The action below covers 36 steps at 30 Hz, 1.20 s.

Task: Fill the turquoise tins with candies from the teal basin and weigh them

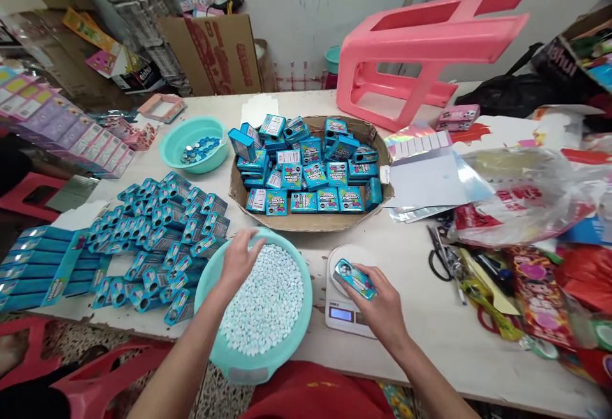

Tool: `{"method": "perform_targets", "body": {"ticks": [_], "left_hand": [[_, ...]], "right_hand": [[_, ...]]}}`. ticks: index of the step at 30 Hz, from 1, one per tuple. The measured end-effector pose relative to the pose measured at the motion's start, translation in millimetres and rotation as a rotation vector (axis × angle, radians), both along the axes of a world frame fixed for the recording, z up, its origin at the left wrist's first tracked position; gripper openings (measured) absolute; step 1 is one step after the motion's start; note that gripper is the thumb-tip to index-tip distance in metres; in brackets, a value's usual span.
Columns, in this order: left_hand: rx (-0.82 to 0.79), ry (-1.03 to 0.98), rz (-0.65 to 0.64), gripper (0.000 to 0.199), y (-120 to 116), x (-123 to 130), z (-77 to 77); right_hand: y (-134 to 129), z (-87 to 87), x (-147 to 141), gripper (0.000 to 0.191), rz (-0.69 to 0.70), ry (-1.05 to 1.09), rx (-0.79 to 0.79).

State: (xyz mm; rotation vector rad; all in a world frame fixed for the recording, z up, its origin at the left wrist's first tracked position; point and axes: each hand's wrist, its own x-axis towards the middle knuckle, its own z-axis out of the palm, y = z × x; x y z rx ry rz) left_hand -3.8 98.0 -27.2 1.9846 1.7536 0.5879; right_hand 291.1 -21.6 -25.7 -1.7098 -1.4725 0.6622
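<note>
Apparently you are partway through a batch. Your right hand (382,301) pinches a blue candy tin (356,277) between thumb and fingers, tilted above the digital scale (342,314), its round opening uncovered. Your left hand (240,258) is over the far side of the turquoise basin (306,291) of pale candies (265,304), fingers curled — whether they pinch any, you can't tell from this view.

Many labelled tins (314,175) are piled in the cardboard tray (310,222); these look like the finished ones. A large group of open-holed tins (162,213) at the left probably remains, as do loose blue caps (203,147) in the smaller basin (168,145).

Your right hand and the tin cover part of the scale, so contact between them is unclear; its reading is too small to make out. Inside the held tin nothing shows clearly, and the tray's lower layers are hidden.
</note>
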Motion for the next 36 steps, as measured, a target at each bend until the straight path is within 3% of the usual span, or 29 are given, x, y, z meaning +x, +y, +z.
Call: {"method": "perform_targets", "body": {"ticks": [2,5,7,10,14,18,20,23,26,29,33,34,36], "left_hand": [[0.065,0.142,-0.06,0.032,54.9,24.0,0.5],[-0.084,0.426,-0.086,0.046,126.3,60.1,-9.4],[-0.177,0.516,-0.075,0.048,150.6,73.8,-19.0],[-0.169,0.528,-0.087,0.032,151.2,75.1,-25.8],[-0.075,0.451,-0.163,0.005,113.9,62.3,-10.1],[0.126,-0.057,-0.065,0.009,56.8,56.0,26.7],[0.026,-0.433,0.054,0.021,26.0,52.9,45.2],[-0.367,-1.022,0.238,0.04,-17.2,44.2,59.8],[-0.683,-1.394,0.347,0.043,-55.0,33.1,53.2],[-0.803,-1.561,0.415,0.039,-90.2,25.9,36.5],[-0.973,-1.507,0.315,0.033,-134.7,23.4,19.2],[-1.019,-1.444,0.25,0.033,-143.0,22.3,15.4],[-1.057,-1.231,0.106,0.034,-151.1,17.0,5.7]], "right_hand": [[5.1,-26.3,17.0,0.03,-0.074,-0.04,0.003],[9.0,-56.0,32.6,0.032,-0.095,-0.069,-0.006],[7.3,-61.6,38.3,0.039,-0.092,-0.102,0.023],[1.3,-47.5,40.2,0.058,-0.158,-0.211,0.162],[-0.9,-8.1,28.9,0.056,-0.165,-0.243,0.363],[9.2,22.7,2.0,0.05,-0.005,-0.088,0.405],[14.3,29.4,-14.1,0.053,0.043,-0.036,0.419],[15.7,28.7,-36.8,0.056,0.077,0.028,0.429],[8.0,19.5,-54.4,0.049,0.085,0.148,0.34],[-3.2,11.2,-65.1,0.047,0.141,0.237,0.239],[-12.3,14.4,-70.4,0.085,0.398,0.368,0.12],[-14.0,17.0,-71.4,0.086,0.499,0.411,0.053],[-19.3,21.4,-74.7,0.067,0.661,0.489,-0.1]]}}
